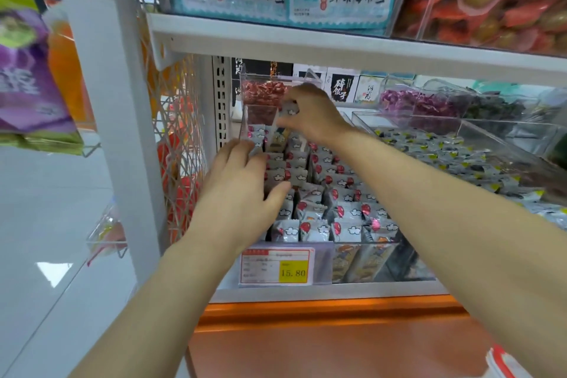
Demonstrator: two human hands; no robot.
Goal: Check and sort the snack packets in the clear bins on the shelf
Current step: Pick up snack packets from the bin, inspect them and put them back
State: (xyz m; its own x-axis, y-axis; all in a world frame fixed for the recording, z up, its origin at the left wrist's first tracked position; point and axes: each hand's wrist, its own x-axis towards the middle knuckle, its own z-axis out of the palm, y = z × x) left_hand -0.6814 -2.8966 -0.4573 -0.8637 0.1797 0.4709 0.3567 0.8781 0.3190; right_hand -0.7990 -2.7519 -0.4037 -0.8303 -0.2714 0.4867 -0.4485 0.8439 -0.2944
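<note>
while your right hand pinched one small grey packet between thumb and fingers, up near the back of the clear bin, your left hand lay flat on the rows of packets and held nothing. i think you were still checking. next you needed to look at that packet, then tuck it into the right row.

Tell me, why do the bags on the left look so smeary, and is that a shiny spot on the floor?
Head view: the purple bag at the left edge is blurred; the price tag in the middle reads sharp; the white patch on the floor is glare off shiny tiles.
</note>
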